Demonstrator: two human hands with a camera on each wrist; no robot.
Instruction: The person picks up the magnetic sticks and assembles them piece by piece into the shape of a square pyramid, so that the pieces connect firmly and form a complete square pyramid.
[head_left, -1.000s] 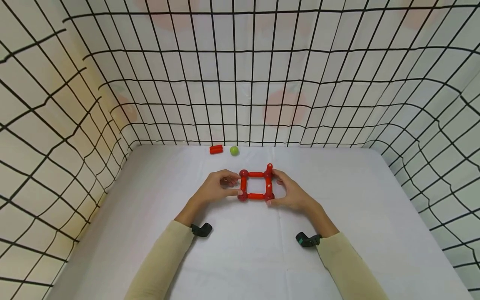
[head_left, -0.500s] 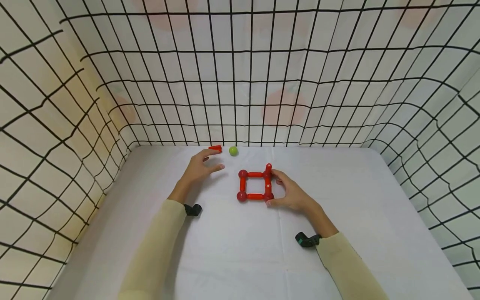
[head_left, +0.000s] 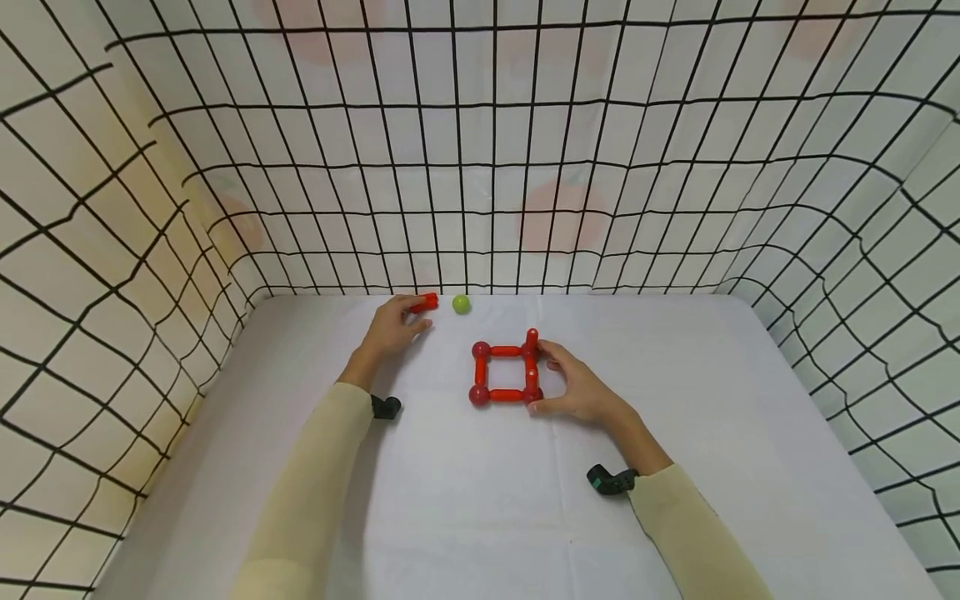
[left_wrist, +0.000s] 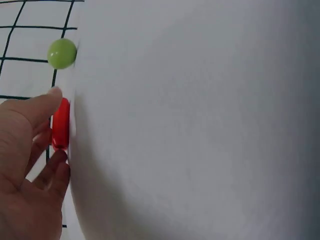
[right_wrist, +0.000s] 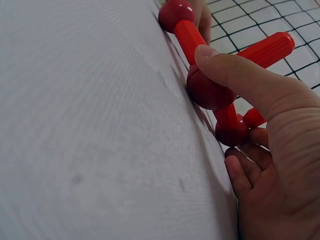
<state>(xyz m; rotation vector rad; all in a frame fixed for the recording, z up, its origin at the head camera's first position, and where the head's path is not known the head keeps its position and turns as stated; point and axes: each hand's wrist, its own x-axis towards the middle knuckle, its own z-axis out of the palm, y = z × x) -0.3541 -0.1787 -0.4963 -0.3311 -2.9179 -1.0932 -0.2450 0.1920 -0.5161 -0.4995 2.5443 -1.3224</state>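
In the head view a square frame of red rods and dark red balls (head_left: 479, 395) lies on the white table. Short red rods (head_left: 532, 335) rise from its two right-hand balls. My right hand (head_left: 577, 390) holds the frame's right side, the thumb (right_wrist: 220, 62) on the near ball and the fingers at the far one. At the table's back my left hand (head_left: 390, 327) reaches the loose red rods (head_left: 429, 302). Its fingers touch them, while the thumb stands apart in the head view. The hand partly hides these rods. A green ball (head_left: 461, 304) lies just right of them.
A black wire grid (head_left: 495, 167) in front of a pale cloth rises along the back and both sides of the table (head_left: 465, 517). Each wrist wears a small black camera (head_left: 386, 407).
My left hand has let go of the frame's left side and moved back and left to the loose red rods. My right hand has stayed on the frame.
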